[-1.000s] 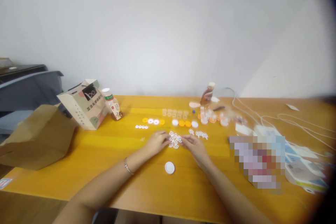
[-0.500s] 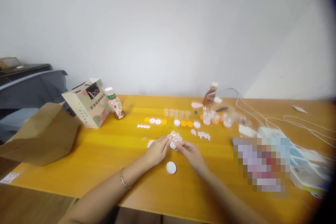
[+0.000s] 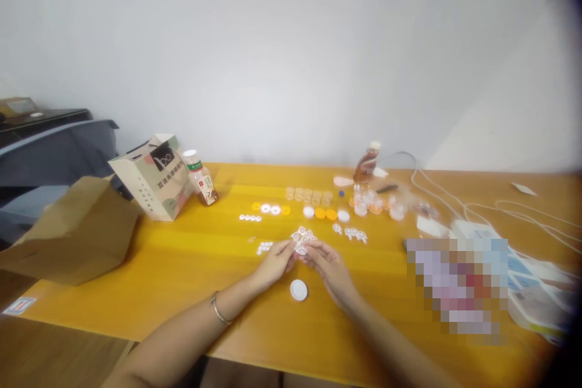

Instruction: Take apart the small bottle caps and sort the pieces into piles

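Observation:
My left hand [image 3: 275, 262] and my right hand [image 3: 330, 265] meet fingertip to fingertip over the yellow wooden table [image 3: 191, 267]. Together they pinch a small white plastic piece [image 3: 300, 249] between them. Just beyond lies a heap of small white pieces [image 3: 304, 234]. A few more white pieces [image 3: 264, 247] sit to the left of my left hand. A white round cap [image 3: 299, 290] lies on the table between my wrists. A thin bracelet circles my left wrist.
Rows of orange and white caps [image 3: 325, 214] and clear small cups [image 3: 309, 196] lie farther back. A printed box [image 3: 154, 179], a bottle [image 3: 200, 177] and a brown paper bag [image 3: 68, 230] stand left. A brown bottle [image 3: 366, 163], white cables [image 3: 454, 200] and booklets [image 3: 531, 291] lie right.
Both hands drew back from the heap toward me and closed together on one small white piece. A few white pieces now lie left of my left hand.

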Tool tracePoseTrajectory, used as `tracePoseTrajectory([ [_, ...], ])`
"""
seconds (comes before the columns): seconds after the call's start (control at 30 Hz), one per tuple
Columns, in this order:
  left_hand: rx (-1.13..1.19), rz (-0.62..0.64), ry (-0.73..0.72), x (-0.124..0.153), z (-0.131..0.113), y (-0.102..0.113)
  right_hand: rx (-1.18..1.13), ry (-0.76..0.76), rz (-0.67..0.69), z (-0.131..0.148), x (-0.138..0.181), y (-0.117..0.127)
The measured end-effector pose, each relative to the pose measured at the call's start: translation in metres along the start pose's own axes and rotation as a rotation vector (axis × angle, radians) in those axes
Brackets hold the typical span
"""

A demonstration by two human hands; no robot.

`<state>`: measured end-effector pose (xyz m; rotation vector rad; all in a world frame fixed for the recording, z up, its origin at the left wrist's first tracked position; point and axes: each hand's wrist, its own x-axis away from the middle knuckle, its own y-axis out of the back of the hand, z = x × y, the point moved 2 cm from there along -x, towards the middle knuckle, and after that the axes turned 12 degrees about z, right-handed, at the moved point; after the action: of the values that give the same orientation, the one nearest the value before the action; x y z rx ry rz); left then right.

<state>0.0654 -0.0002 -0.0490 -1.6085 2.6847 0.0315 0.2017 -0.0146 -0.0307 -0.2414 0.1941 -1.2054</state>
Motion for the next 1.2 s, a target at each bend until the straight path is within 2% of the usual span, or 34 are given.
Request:
tracePoseTrajectory([
  [0.1, 0.122, 0.005, 0.005, -0.001, 0.002, -0.001, 0.061, 0.05, 0.001, -0.001, -0.001, 0.002],
  [0.23, 0.158, 0.005, 0.006, 0.0, 0.002, -0.002, 0.197, 0.154, 0.069, -0.005, -0.004, 0.003],
  [0.57, 0.243, 0.037, -0.02, 0.003, 0.001, -0.005, 0.76, 0.465, 0.078, 0.01, 0.006, -0.001],
  [0.73, 0.202, -0.015, -0.052, 0.004, 0.001, -0.008, 0.814, 0.415, 0.033, 0.009, 0.004, -0.001],
  [0.9, 0.088, -0.072, -0.051, 0.005, 0.0, -0.008, 0.861, 0.434, 0.087, 0.006, 0.003, 0.002],
  [1.03, 0.051, -0.164, -0.057, 0.003, -0.008, 0.008, 0.954, 0.542, 0.159, 0.005, 0.004, 0.008],
  [1.2, 0.05, -0.216, -0.069, 0.001, -0.016, 0.028, 0.99, 0.476, 0.109, -0.001, -0.008, 0.022],
])
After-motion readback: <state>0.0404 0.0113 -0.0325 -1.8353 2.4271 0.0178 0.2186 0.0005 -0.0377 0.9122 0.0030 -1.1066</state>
